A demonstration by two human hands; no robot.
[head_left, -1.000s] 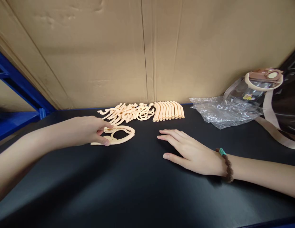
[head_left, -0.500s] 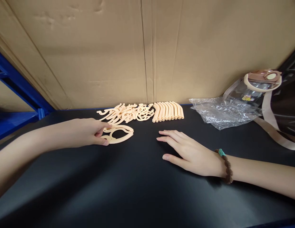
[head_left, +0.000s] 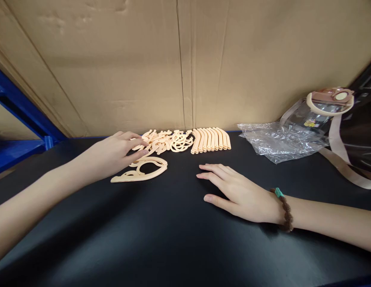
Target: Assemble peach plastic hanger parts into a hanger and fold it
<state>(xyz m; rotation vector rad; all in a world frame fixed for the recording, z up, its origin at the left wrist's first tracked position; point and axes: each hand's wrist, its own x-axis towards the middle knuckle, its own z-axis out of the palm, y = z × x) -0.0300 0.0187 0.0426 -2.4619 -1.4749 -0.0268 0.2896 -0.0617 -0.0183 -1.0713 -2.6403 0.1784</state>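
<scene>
My left hand (head_left: 121, 153) is over the left end of a loose pile of cream plastic pieces (head_left: 161, 141), its fingers apart and holding nothing that I can see. Just below its fingertips, a cream curved plastic piece with openings (head_left: 154, 174) lies flat on the black table, partly covered by the thumb. To the right of the pile stands a neat row of curved cream arms (head_left: 211, 140), side by side. My right hand (head_left: 233, 191) rests on the table below that row, fingers spread, with nothing in it.
A crumpled clear plastic bag (head_left: 275, 141) lies at the back right, against a bottle with a brown lid (head_left: 330, 97) and a pale strap (head_left: 350, 171). Cardboard (head_left: 128, 67) rises behind the black table (head_left: 179, 239). A blue metal frame (head_left: 24, 107) stands at the left.
My left hand has let go of the curved piece with openings and moved up to the pile, its fingers now apart. That piece stays on the table. My right hand has not moved.
</scene>
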